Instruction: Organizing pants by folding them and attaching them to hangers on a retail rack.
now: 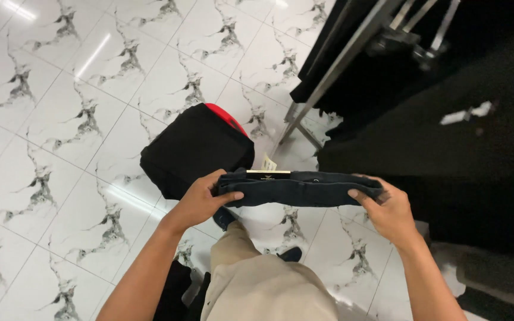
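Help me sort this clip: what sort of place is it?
Probably a clothing shop: a metal garment rack hung with dark clothes, a tagged folded dark garment in both hands, glossy marble-look floor tiles.

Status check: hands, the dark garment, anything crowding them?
Left hand and right hand each grip an end of the folded dark garment, held level. Black stool with red seat just beyond left hand; clothes rack ahead right.

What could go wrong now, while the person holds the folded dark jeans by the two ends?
The left hand and right hand pinch only the ends of the folded dark jeans, so the middle may sag and the fold may open. The paper tag at the waistband could catch or tear. The black pile on the red stool stands close ahead; a step might hit it.
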